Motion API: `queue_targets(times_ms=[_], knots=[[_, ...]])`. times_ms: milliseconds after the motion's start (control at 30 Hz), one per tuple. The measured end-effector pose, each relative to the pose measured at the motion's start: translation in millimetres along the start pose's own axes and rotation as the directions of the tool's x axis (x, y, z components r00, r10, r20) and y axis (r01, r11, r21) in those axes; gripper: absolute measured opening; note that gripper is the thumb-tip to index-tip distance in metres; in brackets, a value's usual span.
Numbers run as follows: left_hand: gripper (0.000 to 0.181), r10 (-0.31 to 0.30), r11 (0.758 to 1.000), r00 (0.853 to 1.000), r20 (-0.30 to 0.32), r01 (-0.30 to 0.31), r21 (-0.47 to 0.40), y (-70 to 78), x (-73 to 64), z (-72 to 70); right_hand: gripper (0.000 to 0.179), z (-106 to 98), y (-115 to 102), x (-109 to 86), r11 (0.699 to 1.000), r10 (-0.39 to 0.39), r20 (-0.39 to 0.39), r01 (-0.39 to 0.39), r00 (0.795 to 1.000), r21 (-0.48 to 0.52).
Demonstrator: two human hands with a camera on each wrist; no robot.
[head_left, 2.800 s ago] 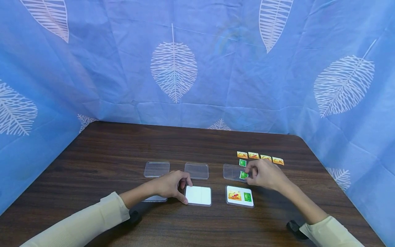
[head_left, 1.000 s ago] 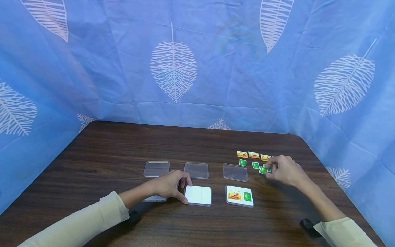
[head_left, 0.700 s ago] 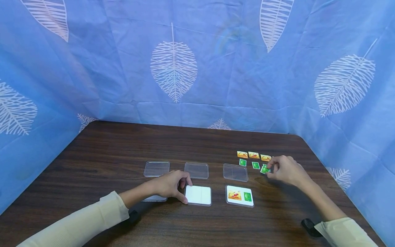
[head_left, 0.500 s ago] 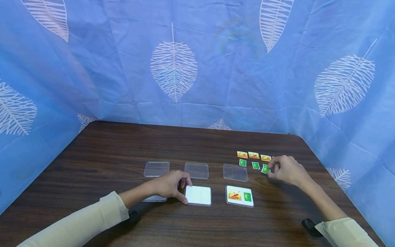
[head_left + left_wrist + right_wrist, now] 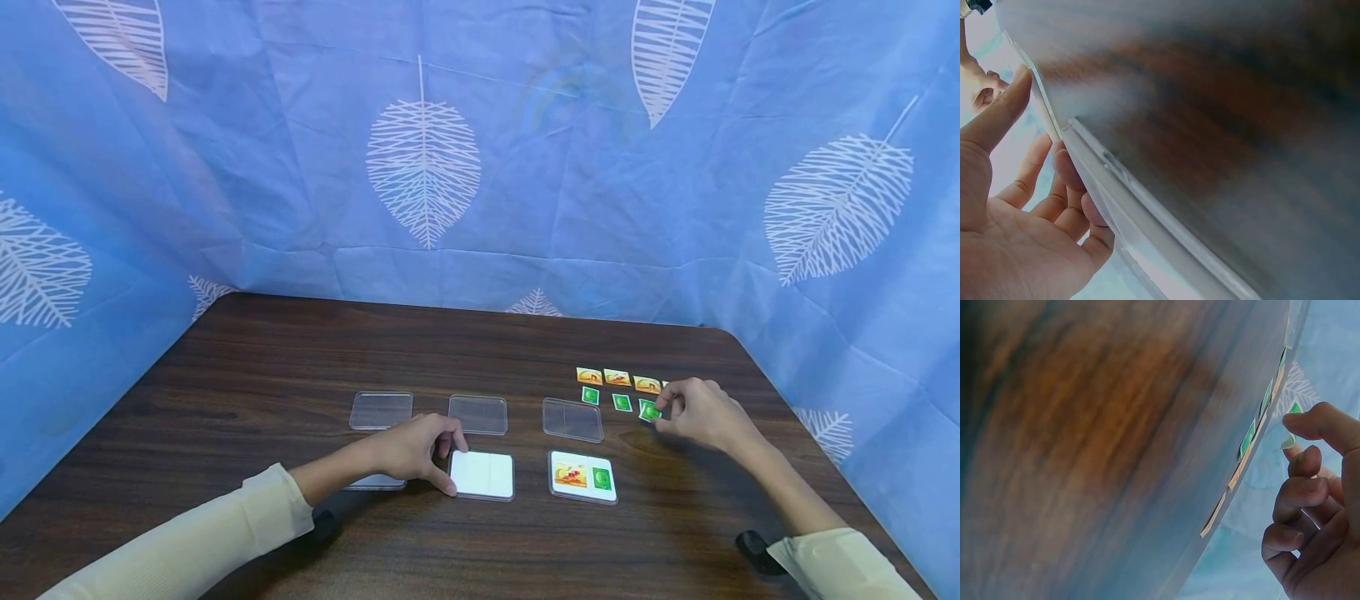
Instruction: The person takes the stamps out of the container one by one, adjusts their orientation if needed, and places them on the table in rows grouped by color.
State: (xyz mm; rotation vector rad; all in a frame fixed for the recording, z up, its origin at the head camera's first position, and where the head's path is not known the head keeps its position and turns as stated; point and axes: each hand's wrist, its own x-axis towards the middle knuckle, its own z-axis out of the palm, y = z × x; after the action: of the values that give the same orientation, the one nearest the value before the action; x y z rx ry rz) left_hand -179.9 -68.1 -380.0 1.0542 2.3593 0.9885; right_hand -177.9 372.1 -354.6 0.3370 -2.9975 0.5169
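My left hand [image 5: 412, 446] grips the left side of a shallow clear case with a white insert [image 5: 483, 475], thumb at its front corner and a finger at the back. In the left wrist view the left hand [image 5: 1029, 231] lies along the case edges. My right hand [image 5: 701, 412] pinches a small green stamp [image 5: 649, 410] between thumb and forefinger. In the right wrist view that stamp [image 5: 1294, 419] bends slightly, raised off the table. It overlaps another green stamp [image 5: 1247, 439] in the head view. Two more, a left green stamp [image 5: 590, 395] and a middle green stamp [image 5: 622, 402], lie beside it.
Behind the green ones runs a row of several orange stamps [image 5: 618, 377]; my right hand partly covers the last. A case with one orange and one green stamp [image 5: 582, 477] lies at front right. Three clear lids [image 5: 477, 415] form a back row. Another case [image 5: 378, 482] is mostly hidden by my left hand.
My right hand has carried the green stamp rightward from over the right lid to the green row's right end, then crept slightly further right. The left hand has stayed put.
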Motion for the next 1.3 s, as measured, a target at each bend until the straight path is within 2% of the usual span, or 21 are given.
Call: queue_targets(times_ms=[533, 933, 1300], knots=[[0.042, -0.014, 1.0, 1.0, -0.005, 0.014, -0.005, -0.6, 0.0, 0.8, 0.003, -0.5, 6.5, 2.3, 1.0, 0.013, 0.019, -0.012, 1.0, -0.011], [0.041, -0.019, 1.0, 1.0, -0.01, 0.019, -0.002, 0.2, 0.4, 0.0, 0.016, -6.7, 12.3, 3.5, 0.998, 0.049, 0.03, -0.048, 0.998, -0.033], [0.041, -0.012, 1.0, 1.0, -0.004, 0.012, 0.003, 0.0, 0.4, -0.1, 0.017, -8.1, 17.7, 3.2, 0.997, 0.062, 0.034, -0.06, 0.998, -0.057]])
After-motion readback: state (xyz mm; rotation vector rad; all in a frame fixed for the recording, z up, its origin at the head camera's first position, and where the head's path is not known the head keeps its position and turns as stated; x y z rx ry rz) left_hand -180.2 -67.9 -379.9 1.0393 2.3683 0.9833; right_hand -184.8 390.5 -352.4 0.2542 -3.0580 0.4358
